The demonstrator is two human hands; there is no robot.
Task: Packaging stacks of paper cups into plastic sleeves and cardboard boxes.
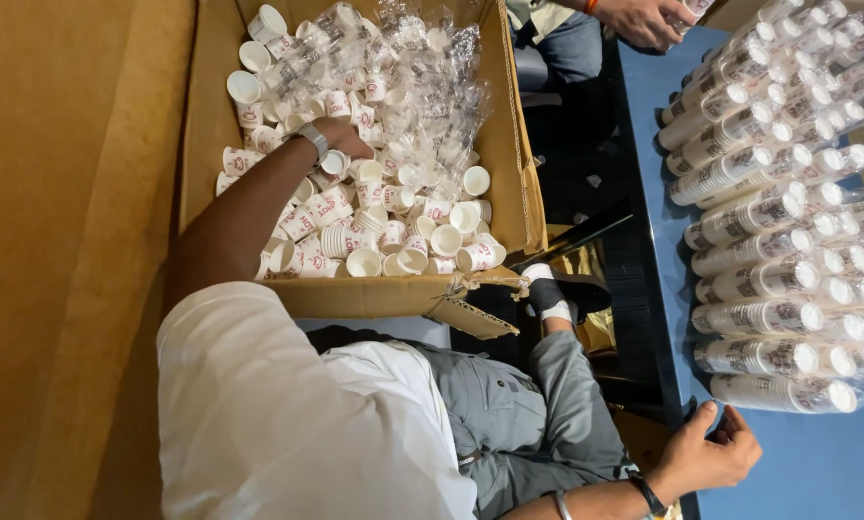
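Observation:
My left hand (343, 138), with a watch on its wrist, reaches down into a big cardboard box (374, 297) on the left. The box is full of loose small white paper cups with red print (393, 246) and crumpled clear plastic sleeves (422, 87). The fingers are curled in among the cups, and a cup (334, 162) lies right under the palm; I cannot tell whether it is gripped. My right hand (709, 449), with a dark band on the wrist, rests on the near edge of the blue table (788, 472), its fingers loosely bent and holding nothing.
Several long stacks of cups in clear plastic sleeves (769, 279) lie in rows on the blue table at the right. Another person's hand (644, 19) is at the top, by the table's far end. A tan wall (66, 241) stands to the left.

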